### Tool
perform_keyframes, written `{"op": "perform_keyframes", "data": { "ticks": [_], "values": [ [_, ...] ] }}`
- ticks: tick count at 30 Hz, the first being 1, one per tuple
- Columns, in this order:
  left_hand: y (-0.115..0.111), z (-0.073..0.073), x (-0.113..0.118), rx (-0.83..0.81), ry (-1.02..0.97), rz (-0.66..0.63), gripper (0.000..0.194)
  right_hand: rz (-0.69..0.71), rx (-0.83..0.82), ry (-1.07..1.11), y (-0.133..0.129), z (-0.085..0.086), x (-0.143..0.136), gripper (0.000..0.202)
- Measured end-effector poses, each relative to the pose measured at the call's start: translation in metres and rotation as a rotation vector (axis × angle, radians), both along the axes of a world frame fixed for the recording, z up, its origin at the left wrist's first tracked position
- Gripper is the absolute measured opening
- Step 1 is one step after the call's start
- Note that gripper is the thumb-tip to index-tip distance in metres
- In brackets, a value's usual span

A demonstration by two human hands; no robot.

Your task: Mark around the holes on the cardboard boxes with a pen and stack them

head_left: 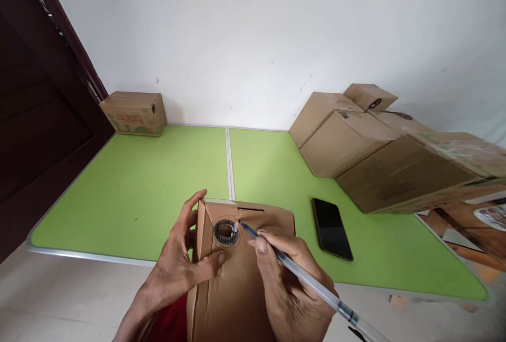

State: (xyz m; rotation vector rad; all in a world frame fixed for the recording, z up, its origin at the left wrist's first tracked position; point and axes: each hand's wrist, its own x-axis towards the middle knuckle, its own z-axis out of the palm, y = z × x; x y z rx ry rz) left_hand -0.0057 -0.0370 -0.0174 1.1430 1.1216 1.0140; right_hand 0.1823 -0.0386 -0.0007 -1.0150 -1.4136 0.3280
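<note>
A brown cardboard box (243, 284) is tilted against the near edge of the green table. Near its upper left corner is a hole (225, 232) ringed with dark pen marks, and a narrow slot is cut by the top edge. My left hand (185, 257) grips the box's left side, thumb on the face below the hole, fingers behind. Between the thumb and fingers of my right hand (296, 279) is a pen (312, 282) with a clear barrel. Its tip touches or nearly touches the box just right of the hole.
On the green table (158, 184), a black smartphone (332, 229) lies right of the box. Several cardboard boxes (403, 173) are piled at the right, one small box (370, 97) on top. Another printed box (136, 113) stands at the back left, by a dark door (43, 94).
</note>
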Motion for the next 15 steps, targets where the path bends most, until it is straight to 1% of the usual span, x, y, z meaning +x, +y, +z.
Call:
{"op": "perform_keyframes", "data": {
  "ticks": [4, 6, 8, 10, 12, 15],
  "values": [
    [0.0, 0.004, 0.001, -0.002, -0.019, -0.004, 0.106, -0.024, 0.029, -0.009, 0.002, 0.002, -0.004, 0.015],
    [0.0, 0.008, 0.003, -0.018, -0.019, 0.018, 0.106, -0.04, 0.049, -0.011, 0.001, 0.003, -0.006, 0.016],
    [-0.001, 0.012, 0.005, -0.021, 0.019, 0.059, 0.105, 0.004, 0.056, -0.006, 0.001, 0.005, -0.009, 0.02],
    [-0.002, 0.015, 0.006, -0.01, 0.069, 0.096, 0.104, 0.08, 0.057, -0.006, 0.002, 0.005, -0.013, 0.025],
    [-0.001, 0.018, 0.005, -0.011, 0.097, 0.116, 0.107, 0.103, 0.083, -0.001, 0.005, 0.002, -0.018, 0.026],
    [0.001, 0.019, 0.003, -0.053, 0.121, 0.137, 0.119, 0.074, 0.142, 0.0, 0.011, -0.007, -0.026, 0.025]
  ]
}}
